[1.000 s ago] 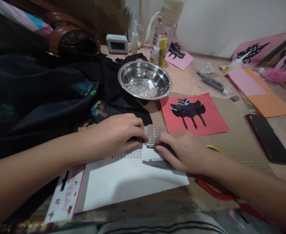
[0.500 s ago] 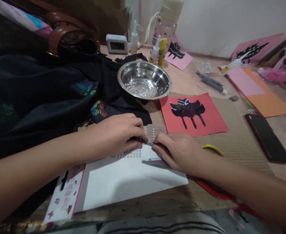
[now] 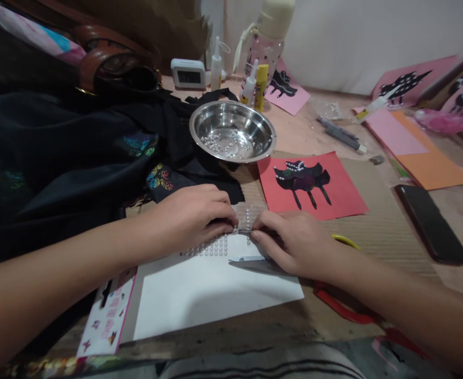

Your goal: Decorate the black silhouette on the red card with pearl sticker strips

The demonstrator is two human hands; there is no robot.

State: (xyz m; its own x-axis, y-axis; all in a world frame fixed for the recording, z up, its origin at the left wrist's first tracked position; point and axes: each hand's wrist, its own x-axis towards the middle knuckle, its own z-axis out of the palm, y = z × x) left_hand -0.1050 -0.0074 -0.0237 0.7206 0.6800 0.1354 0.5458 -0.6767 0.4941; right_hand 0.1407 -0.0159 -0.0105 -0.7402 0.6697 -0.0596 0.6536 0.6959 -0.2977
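In the head view my left hand (image 3: 205,213) is closed, its fingertips pinching a clear sheet of stick-on pearls (image 3: 215,246) at its edge. Rows of small pearls show under and beside those fingers, and one strip of them stands close to my right fingertips. My right hand (image 3: 294,242) is closed on thin, dark metal tweezers (image 3: 245,231), whose tips point left at the pearls. Beneath that hand lies a pair of scissors (image 3: 255,265), partly covered by it. White paper (image 3: 199,300) with a printed header lies under the pearl sheet.
A steel bowl (image 3: 233,131) holds loose pearls. To its right is a red card (image 3: 350,189) with a black, pearl-trimmed shape. A phone (image 3: 432,223) lies at the right. Glue bottles (image 3: 250,84) and a water bottle (image 3: 273,31) stand behind; dark cloth (image 3: 57,142) covers the left.
My right hand has shifted slightly right, away from my left fingertips. The pearl strip between the hands now shows more fully. My left hand stays on the sheet.
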